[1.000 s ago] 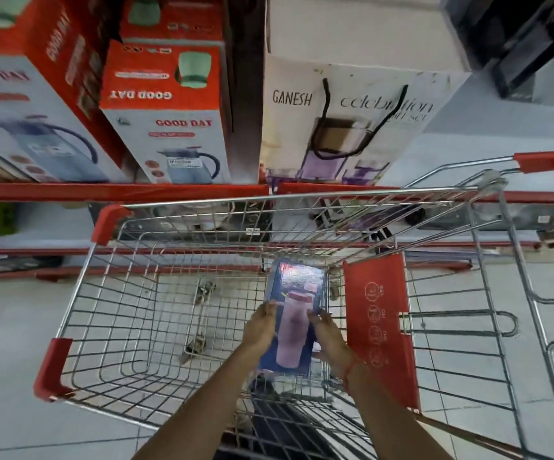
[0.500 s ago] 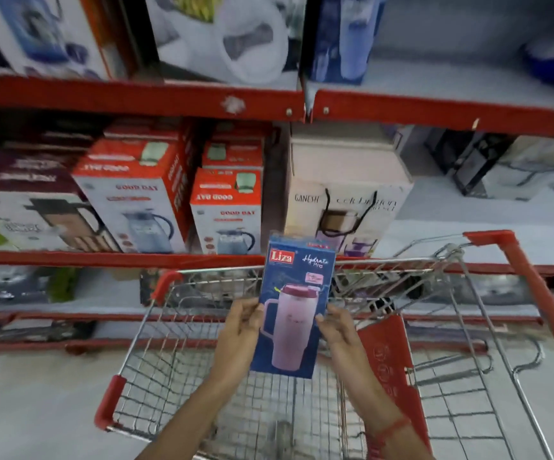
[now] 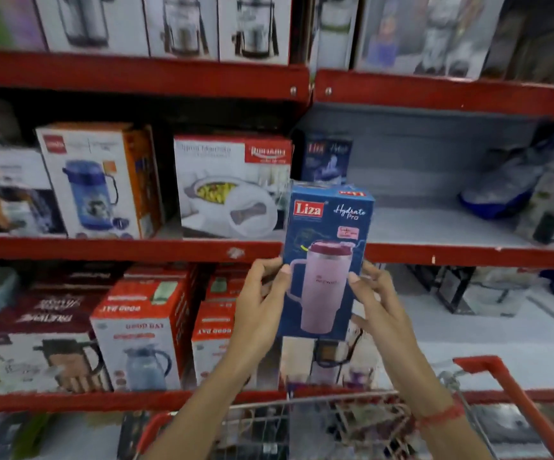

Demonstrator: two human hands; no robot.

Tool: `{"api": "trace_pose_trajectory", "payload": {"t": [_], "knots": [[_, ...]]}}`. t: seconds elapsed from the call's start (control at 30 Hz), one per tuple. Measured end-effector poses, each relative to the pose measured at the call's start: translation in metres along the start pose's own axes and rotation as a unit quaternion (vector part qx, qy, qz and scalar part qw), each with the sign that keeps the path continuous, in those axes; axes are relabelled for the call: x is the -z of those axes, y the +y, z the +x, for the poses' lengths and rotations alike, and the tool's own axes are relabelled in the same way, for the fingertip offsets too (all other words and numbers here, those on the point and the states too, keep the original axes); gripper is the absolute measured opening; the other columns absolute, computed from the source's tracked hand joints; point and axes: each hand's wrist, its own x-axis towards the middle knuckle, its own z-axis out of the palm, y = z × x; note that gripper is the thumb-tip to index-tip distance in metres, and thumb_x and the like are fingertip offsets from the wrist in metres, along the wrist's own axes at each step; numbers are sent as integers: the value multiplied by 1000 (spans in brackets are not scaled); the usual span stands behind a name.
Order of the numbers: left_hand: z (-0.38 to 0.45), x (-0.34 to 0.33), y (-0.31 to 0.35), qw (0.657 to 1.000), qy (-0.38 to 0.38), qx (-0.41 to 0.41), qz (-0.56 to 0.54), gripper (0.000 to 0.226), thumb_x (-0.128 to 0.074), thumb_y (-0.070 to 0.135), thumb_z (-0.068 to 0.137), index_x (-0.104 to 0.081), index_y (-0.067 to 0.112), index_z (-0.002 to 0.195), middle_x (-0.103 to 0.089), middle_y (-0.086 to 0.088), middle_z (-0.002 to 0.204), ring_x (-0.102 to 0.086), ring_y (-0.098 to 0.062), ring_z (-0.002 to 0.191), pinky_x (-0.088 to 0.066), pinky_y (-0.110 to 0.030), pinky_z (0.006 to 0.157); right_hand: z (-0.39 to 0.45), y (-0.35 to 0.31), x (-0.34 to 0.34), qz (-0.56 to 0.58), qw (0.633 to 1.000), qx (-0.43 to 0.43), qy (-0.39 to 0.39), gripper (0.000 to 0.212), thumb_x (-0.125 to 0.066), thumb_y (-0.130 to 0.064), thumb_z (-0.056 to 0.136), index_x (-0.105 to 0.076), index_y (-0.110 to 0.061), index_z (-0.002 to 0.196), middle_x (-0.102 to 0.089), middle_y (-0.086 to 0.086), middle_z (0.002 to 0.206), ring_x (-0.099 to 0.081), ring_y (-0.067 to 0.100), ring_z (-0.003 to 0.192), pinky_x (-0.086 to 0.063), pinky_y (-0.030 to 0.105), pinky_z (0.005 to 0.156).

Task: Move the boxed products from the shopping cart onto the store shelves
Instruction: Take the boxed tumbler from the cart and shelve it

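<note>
Head cam: Liza Hydrate Pro tumbler box (image 3: pixel 327 260) is now up out of the shopping cart (image 3: pixel 507 390), upright at middle-shelf (image 3: pixel 451 227) height. Left hand (image 3: pixel 259 303) and right hand (image 3: pixel 381 300) clamp its sides, fingers (image 3: pixel 355 277) wrapped onto the front. A matching blue box (image 3: pixel 327 159) stands behind, bare shelf beside it. Likely the placement spot.

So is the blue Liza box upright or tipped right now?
Upright: the blue Liza box shows its logo on top and mug picture right way up, held between left hand and right hand.
</note>
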Motion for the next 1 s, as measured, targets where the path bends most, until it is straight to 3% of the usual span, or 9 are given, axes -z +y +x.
{"api": "trace_pose_trajectory", "payload": {"t": [0.1, 0.17, 0.27, 0.33, 0.43, 0.5, 0.67, 0.8, 1.0], "knots": [[33, -15, 18, 999, 10, -46, -8, 14, -54, 33, 92, -58, 28, 104, -64, 15, 104, -64, -5, 100, -54, -35, 87, 34, -22, 5, -3, 999, 40, 5, 36, -61, -54, 80, -55, -43, 114, -63, -15, 117, -63, 6, 110, -56, 32, 85], [54, -25, 24, 997, -3, -72, -1, 23, -53, 37, 91, -56, 25, 111, -65, 8, 112, -64, -9, 103, -55, -36, 89, 58, -31, 9, 0, 999, 52, 12, 36, -61, -52, 83, -54, -41, 116, -61, -10, 125, -63, 16, 113, -57, 45, 88], [88, -45, 25, 995, -15, -97, 27, 24, -52, 37, 92, -53, 24, 112, -61, 9, 113, -57, 13, 96, -48, -6, 81, 97, -36, 15, 0, 998, 55, 33, 38, -60, -53, 82, -52, -40, 117, -60, -10, 129, -61, 18, 115, -54, 50, 93], [108, -58, 22, 995, -18, -94, 30, 27, -51, 36, 93, -51, 22, 116, -58, 5, 119, -55, 8, 103, -46, -5, 83, 122, -34, 18, 0, 997, 56, 47, 37, -60, -47, 85, -50, -38, 119, -59, -7, 130, -59, 18, 118, -51, 51, 97], [133, -72, 14, 996, -19, -85, 31, 36, -49, 37, 94, -47, 19, 124, -55, -1, 129, -53, -15, 119, -47, -37, 103, 154, -28, 15, -22, 996, 62, 67, 38, -58, -43, 87, -48, -35, 122, -58, -4, 133, -57, 20, 120, -49, 52, 99], [149, -75, 8, 996, -12, -84, 34, 37, -48, 37, 94, -46, 19, 126, -54, -1, 131, -53, -16, 120, -46, -43, 104, 171, -23, 12, -25, 996, 63, 65, 38, -59, -42, 88, -47, -33, 123, -56, -4, 134, -57, 21, 119, -50, 52, 98], [181, -77, -7, 996, -12, -75, 38, 39, -45, 37, 95, -43, 18, 130, -49, -2, 136, -49, -16, 125, -45, -40, 106, 201, -11, 4, -32, 996, 56, 60, 40, -60, -35, 89, -46, -27, 126, -54, 0, 137, -55, 26, 122, -51, 53, 97], [190, -81, -19, 995, -20, -76, 60, 40, -45, 40, 95, -41, 21, 130, -43, 3, 138, -45, -8, 122, -39, -14, 89, 211, -2, 4, -41, 995, 52, 74, 33, -60, -33, 89, -45, -32, 119, -53, -1, 135, -55, 27, 121, -51, 53, 97], [180, -72, -28, 994, -42, -60, 79, 49, -41, 42, 96, -37, 20, 140, -41, 2, 147, -40, -12, 133, -36, -34, 112, 199, 5, -4, -77, 993, 40, 75, 48, -58, -30, 92, -37, -24, 134, -45, 5, 145, -47, 16, 112, -51, 29, 81]]}}
